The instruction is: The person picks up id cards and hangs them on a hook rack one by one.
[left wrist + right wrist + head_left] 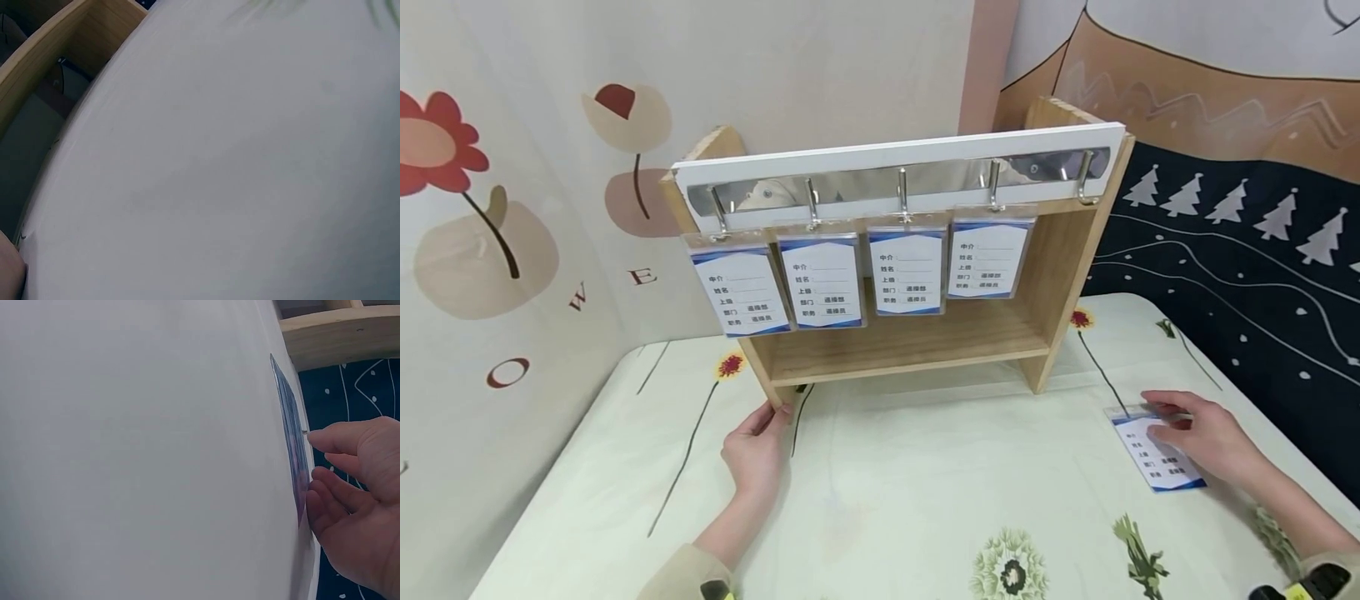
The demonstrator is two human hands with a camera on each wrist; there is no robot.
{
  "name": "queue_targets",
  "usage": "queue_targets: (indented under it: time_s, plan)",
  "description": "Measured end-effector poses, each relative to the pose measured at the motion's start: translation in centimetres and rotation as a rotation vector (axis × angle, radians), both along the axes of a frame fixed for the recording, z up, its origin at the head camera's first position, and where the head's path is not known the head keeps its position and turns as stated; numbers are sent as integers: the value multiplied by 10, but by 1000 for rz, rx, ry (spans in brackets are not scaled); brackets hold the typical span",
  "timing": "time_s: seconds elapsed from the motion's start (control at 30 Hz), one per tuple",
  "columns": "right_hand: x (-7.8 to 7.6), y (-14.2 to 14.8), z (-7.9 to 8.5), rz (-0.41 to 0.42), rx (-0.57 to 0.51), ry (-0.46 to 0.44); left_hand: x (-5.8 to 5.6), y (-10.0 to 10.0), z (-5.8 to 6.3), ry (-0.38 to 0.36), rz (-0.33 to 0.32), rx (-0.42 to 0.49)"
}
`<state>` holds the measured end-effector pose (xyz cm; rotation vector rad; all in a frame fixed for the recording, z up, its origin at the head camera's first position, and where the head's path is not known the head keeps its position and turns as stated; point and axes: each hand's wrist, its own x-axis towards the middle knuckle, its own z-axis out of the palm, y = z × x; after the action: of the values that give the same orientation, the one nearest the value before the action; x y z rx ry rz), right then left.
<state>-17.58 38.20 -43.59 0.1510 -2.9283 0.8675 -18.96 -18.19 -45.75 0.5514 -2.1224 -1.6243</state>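
Observation:
A wooden rack point(910, 337) stands on the table with a row of metal hooks along its white top board. My left hand point(756, 454) pinches the bottom of the rack's left side panel; in the left wrist view only a bit of that hand point(9, 272) shows at the lower left edge. At the right, a clear-sleeved name badge point(1157, 454) lies on the cloth. My right hand point(1210, 433) is over its upper right part, fingers loosely bent and thumb apart from them. In the right wrist view the fingertips are at the badge's point(290, 437) edge.
Several badges point(906, 271) in clear sleeves hang from the hooks, and the rightmost hook point(1085, 179) carries none. A pale flowered cloth point(895, 475) covers the table. Patterned curtains point(850, 67) stand behind and at both sides.

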Motion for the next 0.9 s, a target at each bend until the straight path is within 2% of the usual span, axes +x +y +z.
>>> queue_targets:
  time_s: [0.17, 0.9]
  plan:
    - [-4, 1, 1, 18, 13, -47, -1, -1, -2, 3, -1, -4]
    - [-25, 6, 10, 70, 21, -112, 1, 0, 1, 21, -17, 48]
